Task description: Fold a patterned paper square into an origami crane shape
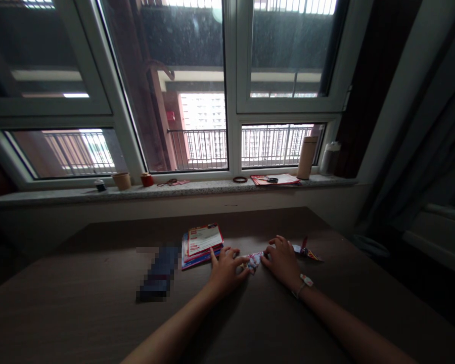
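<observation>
A small piece of folded printed paper (255, 260) lies on the dark table between my hands. My left hand (227, 270) grips its left end, with thumb and fingers bent against it. At the other end, my right hand (281, 259) holds the paper with curled fingertips, a band with a pale piece around its wrist. Just beyond the right hand is another folded paper piece (307, 252), partly red and pointed. A stack of colourful printed sheets (205, 240) sits by the left hand, whose fingers reach near its lower right corner.
A pixelated dark object (160, 273) lies left of the stack on the table (79, 293). On the windowsill (208, 188) stand a brown cup (122, 181), a red container (147, 180), a tall tan flask (307, 157) and a pale bottle (329, 159). Scissors (272, 180) rest on papers there.
</observation>
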### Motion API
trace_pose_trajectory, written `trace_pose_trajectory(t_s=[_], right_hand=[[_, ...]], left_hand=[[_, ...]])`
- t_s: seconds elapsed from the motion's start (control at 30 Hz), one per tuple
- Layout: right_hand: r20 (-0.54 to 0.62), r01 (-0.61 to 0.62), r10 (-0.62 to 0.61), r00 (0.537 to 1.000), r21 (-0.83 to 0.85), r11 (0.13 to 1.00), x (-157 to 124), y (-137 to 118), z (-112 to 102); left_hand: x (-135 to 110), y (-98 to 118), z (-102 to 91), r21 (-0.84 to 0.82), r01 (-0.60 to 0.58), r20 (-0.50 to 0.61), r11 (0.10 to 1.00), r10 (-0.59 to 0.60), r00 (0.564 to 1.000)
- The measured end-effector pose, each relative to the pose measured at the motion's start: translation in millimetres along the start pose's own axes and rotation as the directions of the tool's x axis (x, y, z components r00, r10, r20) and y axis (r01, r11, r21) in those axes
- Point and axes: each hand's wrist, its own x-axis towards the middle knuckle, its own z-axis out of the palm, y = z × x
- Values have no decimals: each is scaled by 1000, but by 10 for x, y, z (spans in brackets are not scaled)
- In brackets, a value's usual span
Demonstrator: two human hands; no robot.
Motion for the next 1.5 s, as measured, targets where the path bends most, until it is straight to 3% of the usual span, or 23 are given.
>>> trace_pose_trajectory(t_s=[0.3,0.8,1.5], right_hand=[[90,26,-31,995,56,998,-78,-37,-62],[142,16,-22,990,41,999,-138,-88,-44],[89,100,-107,990,78,992,-191,-34,43]], left_hand=[[-1,-3,9,-6,4,-3,1000,-4,1000],[-13,1,-5,-6,0,-5,1000,0,1000],[-29,13,-18,-1,16,13,1000,-16,1000]])
